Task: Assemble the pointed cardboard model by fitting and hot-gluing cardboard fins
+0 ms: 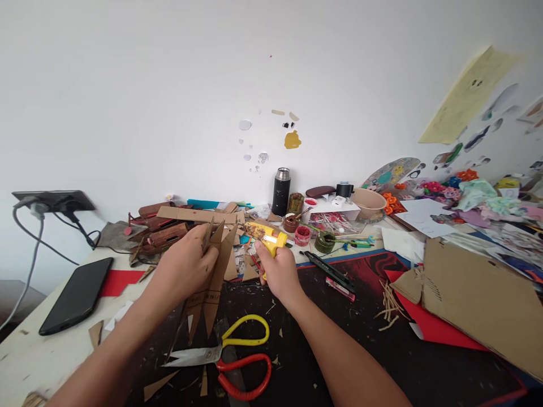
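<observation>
My left hand (186,261) grips several pointed strips of brown cardboard (218,268), which stand up and hang down past the fingers. Closed round the yellow handle of a hot glue gun (271,242) is my right hand (280,271). The gun's front end points left, close to the cardboard strips; whether it touches them I cannot tell. Below the hands, a pair of scissors (216,355) with one yellow and one red handle lies open on the dark mat (305,350).
A black phone (76,295) lies at left, near a power strip (53,200). Behind stand a black flask (281,192) and small paint jars (302,235). A utility knife (328,271) lies right of my hand. Cardboard (483,305) and red paper (445,330) cover the right side.
</observation>
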`<state>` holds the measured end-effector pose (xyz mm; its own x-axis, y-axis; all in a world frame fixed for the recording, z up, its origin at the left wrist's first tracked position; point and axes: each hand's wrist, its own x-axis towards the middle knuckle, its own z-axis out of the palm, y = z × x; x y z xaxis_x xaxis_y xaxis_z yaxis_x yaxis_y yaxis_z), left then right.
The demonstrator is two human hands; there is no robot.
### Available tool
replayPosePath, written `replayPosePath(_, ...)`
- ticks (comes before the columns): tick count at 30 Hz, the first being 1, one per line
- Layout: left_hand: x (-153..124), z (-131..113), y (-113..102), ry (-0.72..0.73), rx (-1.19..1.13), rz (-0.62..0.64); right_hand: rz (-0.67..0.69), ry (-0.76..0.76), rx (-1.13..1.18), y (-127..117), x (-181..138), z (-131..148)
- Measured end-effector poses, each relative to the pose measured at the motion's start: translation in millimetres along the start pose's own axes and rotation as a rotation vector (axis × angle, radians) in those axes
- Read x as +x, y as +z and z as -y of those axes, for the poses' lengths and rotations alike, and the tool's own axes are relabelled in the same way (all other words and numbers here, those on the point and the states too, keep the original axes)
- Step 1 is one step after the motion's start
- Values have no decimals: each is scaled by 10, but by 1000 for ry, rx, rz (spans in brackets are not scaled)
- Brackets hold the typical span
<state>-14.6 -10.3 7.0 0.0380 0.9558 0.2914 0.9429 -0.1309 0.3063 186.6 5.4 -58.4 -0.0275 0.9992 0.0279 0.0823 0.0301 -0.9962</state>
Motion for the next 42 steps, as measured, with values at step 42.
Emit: replayPosePath(42, 2, -6, 4, 0, 29, -37, 46, 14, -20, 70, -27, -42)
